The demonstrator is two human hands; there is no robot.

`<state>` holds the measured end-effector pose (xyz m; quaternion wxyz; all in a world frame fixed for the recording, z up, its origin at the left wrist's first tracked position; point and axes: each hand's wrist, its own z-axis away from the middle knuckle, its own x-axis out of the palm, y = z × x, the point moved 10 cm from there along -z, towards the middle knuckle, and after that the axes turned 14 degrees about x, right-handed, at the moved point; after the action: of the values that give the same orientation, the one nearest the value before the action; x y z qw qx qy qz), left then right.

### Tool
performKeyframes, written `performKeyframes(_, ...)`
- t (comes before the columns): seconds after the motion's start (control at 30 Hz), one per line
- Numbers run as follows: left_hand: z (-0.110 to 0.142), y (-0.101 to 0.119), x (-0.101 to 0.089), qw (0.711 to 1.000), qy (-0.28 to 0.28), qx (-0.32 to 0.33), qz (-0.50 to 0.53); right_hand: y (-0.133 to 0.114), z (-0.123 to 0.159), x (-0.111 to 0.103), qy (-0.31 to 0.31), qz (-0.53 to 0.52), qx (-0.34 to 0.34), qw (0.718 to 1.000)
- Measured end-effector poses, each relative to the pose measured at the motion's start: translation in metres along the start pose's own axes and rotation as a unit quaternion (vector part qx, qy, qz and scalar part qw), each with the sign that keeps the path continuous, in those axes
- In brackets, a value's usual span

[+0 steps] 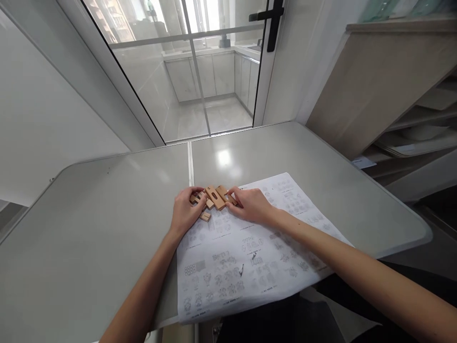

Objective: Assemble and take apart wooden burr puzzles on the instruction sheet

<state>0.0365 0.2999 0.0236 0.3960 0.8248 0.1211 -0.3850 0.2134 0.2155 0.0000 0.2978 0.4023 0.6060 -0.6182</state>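
Note:
Several small wooden puzzle pieces lie together at the top left of a printed paper sheet. My left hand curls over the pieces on the left, thumb and fingers around them. A flat wooden piece with an oval slot rests between my two hands. My right hand pinches another flat wooden piece at its right side. Just below my left hand lies a small loose wooden block with a dark line on it. My palm and fingers partly hide the left pieces.
The grey table has a seam strip running away from me. Beyond its far edge stands a glass door with a black handle. A wooden shelf unit holding papers is at the right.

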Motion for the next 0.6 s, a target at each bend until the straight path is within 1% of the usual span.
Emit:
performKeyframes(0.17, -0.0018, 0.0012, 0.0013, 1.0, -0.018, -0.01, -0.011, -0.0024, -0.0002, -0.0023, -0.007, -0.023, -0.028, 0.999)
performKeyframes(0.33, -0.0024, -0.0004, 0.0014, 0.999, -0.022, -0.017, -0.019, -0.0011, -0.0021, -0.0052, 0.004, -0.057, -0.046, 0.997)
performKeyframes(0.47, -0.0032, -0.0014, 0.0021, 0.999, -0.025, -0.014, -0.028, 0.0037, -0.0043, -0.0053, 0.002, -0.089, -0.039, 0.995)
performKeyframes(0.6, -0.0042, -0.0001, 0.0023, 0.999, -0.026, -0.008, -0.032, 0.0069, -0.005, -0.0042, -0.015, -0.112, -0.026, 0.993)
